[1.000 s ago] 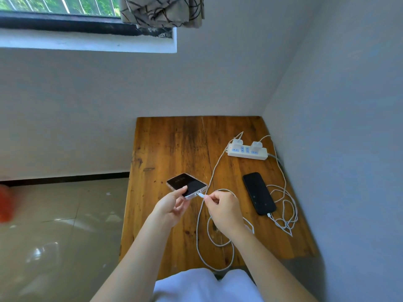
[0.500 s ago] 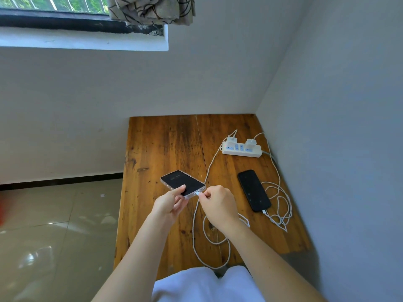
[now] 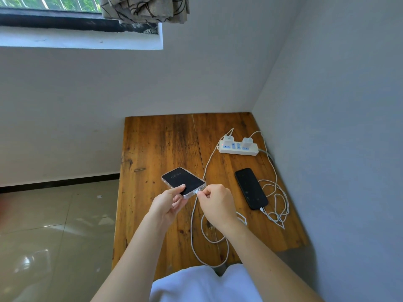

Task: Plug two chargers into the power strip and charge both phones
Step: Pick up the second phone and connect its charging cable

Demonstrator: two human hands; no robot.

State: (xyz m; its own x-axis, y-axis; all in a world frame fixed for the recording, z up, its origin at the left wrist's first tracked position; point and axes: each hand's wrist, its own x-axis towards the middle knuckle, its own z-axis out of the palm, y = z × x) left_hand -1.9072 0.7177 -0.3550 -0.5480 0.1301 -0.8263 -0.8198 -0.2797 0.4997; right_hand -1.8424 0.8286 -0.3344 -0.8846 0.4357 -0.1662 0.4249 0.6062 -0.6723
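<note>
We are at the last step: both chargers, the left charger (image 3: 228,139) and the right charger (image 3: 247,142), already sit in the power strip (image 3: 238,150) near the tabletop's (image 3: 159,144) far right corner, and the black phone (image 3: 250,188) lies flat by the right edge with a cable plugged into its near end. What remains is the second phone.

Our left hand (image 3: 169,204) is closed around the near corner of the cased phone (image 3: 183,182), thumb on the screen and fingers underneath, holding it raised and tilted above the middle of the tabletop. Our right hand (image 3: 214,203) is pinched shut on the connector (image 3: 198,192) of the white cable (image 3: 193,227), its tip right at the phone's bottom edge. We cannot tell whether it is fully seated; faint digits on the screen suggest the phone may have woken.

Next, we judge, the move calls for a straight push along the port's line with the left hand bracing, then laying the phone down flat.

For room: the left half of the tabletop is bare wood, with open space toward the left edge and far left corner. The right side is crowded by the black phone, its coiled cable (image 3: 278,205) and the wall. Our cable loops past the near edge, so we should set the phone down without dragging it.
</note>
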